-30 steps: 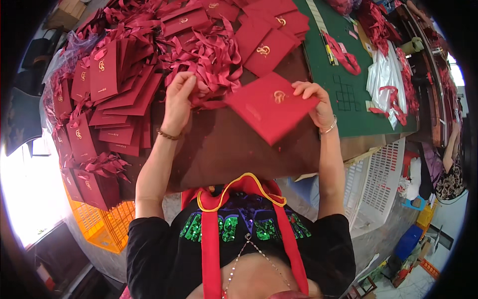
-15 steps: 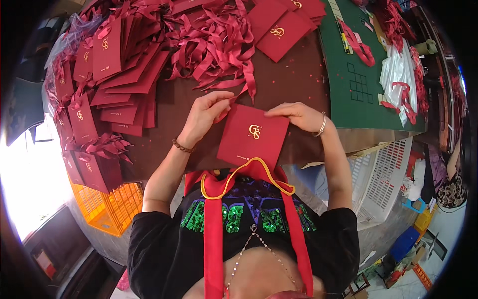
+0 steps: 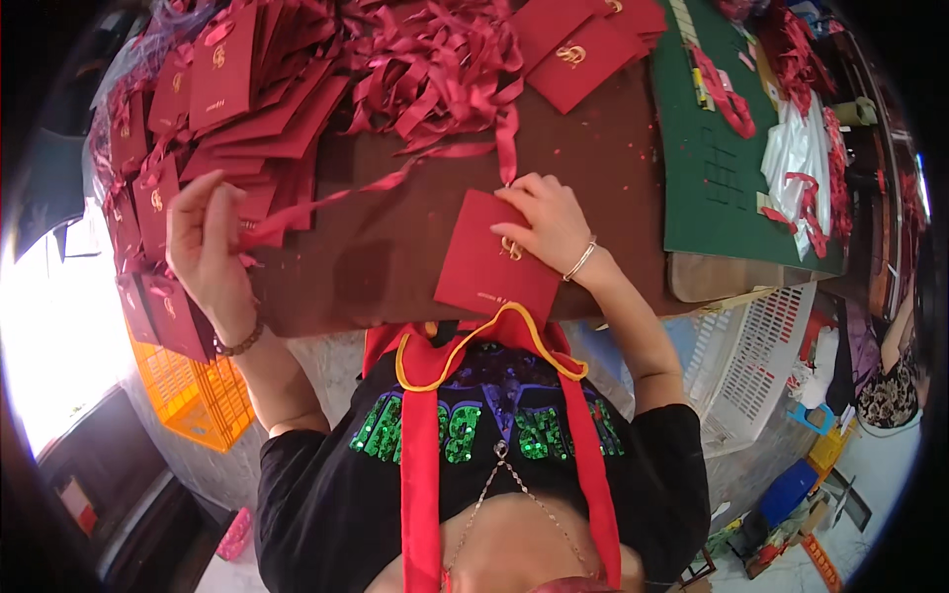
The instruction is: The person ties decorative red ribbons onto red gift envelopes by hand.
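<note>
A flat, dark red paper bag (image 3: 484,267) with a gold emblem lies at the table's near edge, slightly tilted. My right hand (image 3: 542,222) is closed on its upper right part, the thumb over the emblem and the fingers by the top edge. Off to the left, my left hand (image 3: 211,252) is raised, slightly blurred, with its fingers closed on a red ribbon (image 3: 381,181). The ribbon stretches back toward a tangled ribbon pile (image 3: 425,79). Another ribbon end (image 3: 507,138) hangs down to the bag's top edge; whether it is fixed there cannot be made out.
Stacked red bags (image 3: 282,109), many with ribbons, crowd the left of the brown table (image 3: 593,168). More flat bags (image 3: 583,59) lie at the back. A green cutting mat (image 3: 702,217) is at right. Below stand an orange crate (image 3: 188,395) and a white crate (image 3: 751,366).
My left hand has moved from the bag's top left corner far to the left, drawing a ribbon out with it. My right hand has slid inward over the bag's emblem.
</note>
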